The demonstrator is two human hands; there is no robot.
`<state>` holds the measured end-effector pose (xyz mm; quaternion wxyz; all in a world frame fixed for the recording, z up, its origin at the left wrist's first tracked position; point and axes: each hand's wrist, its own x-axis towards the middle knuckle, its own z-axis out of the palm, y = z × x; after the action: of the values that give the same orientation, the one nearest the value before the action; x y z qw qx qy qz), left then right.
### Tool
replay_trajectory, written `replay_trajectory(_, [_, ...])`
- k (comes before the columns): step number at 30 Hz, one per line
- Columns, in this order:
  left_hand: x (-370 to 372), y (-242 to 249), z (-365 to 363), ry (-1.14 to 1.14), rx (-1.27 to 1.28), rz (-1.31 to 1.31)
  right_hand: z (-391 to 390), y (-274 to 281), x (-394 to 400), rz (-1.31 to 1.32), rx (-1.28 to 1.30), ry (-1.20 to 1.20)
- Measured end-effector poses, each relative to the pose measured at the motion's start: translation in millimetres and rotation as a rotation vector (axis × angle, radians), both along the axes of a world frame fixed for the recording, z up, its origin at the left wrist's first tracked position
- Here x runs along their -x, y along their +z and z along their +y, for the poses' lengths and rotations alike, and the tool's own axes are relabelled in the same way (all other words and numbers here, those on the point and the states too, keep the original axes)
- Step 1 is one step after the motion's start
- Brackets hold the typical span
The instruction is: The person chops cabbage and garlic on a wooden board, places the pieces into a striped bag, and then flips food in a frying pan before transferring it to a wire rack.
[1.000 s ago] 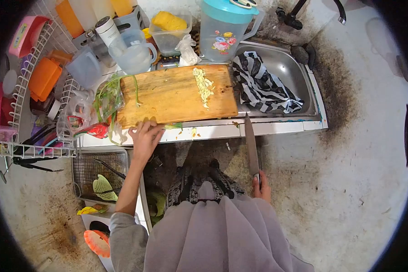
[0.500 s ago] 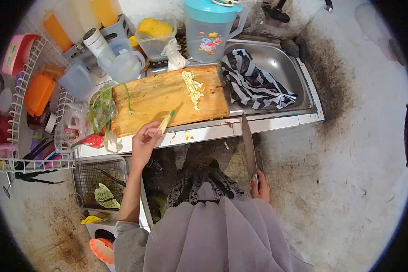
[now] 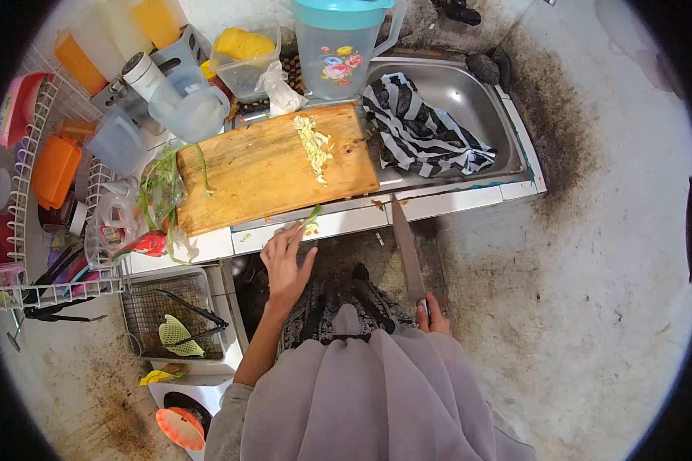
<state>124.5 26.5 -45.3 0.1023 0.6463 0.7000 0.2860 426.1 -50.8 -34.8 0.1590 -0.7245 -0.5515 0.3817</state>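
Observation:
My left hand [image 3: 286,267] is open near the white-tiled counter edge, thumb spread away from the fingers. Right at its fingertips is a short green-and-pale vegetable stalk [image 3: 313,217]. In my right hand [image 3: 434,313], low on the right, is the handle of a large kitchen knife [image 3: 409,257]. Its long blade points up toward the counter, with the tip near the tiles. A wooden cutting board [image 3: 246,173] lies beyond my left hand, bearing a strip of pale chopped pieces [image 3: 313,150].
A striped black-and-white plastic bag [image 3: 427,131] lies in the metal sink [image 3: 509,138]. Behind the board stands a blue-lidded pitcher [image 3: 337,50]. Leafy greens [image 3: 160,180] sit left of the board, beside a dish rack [image 3: 23,184]. Below is a wire basket [image 3: 150,296].
My left hand has moved down and right, and its fingers have spread from their pinch on the stalk. The knife has shifted slightly left with my right hand. The whole view has shifted a little.

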Motion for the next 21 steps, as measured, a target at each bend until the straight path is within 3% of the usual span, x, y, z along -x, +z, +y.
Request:
replay_trajectory(4, [-4,-5,16,-0.032,-0.042,-0.017,-4,-7,1,-0.084,-0.083,0.068])
replay_trajectory(6, [-1,-4,23,-0.054,-0.088,-0.045,2,4,2,-0.061,0.045,0.088])
replay_trajectory(15, [1,-2,35,-0.154,-0.176,-0.074,28,61,23,0.042,0.128,0.233])
replay_trajectory(21, [-4,-3,44,-0.156,-0.225,-0.183,31,44,15,0.145,0.149,0.345])
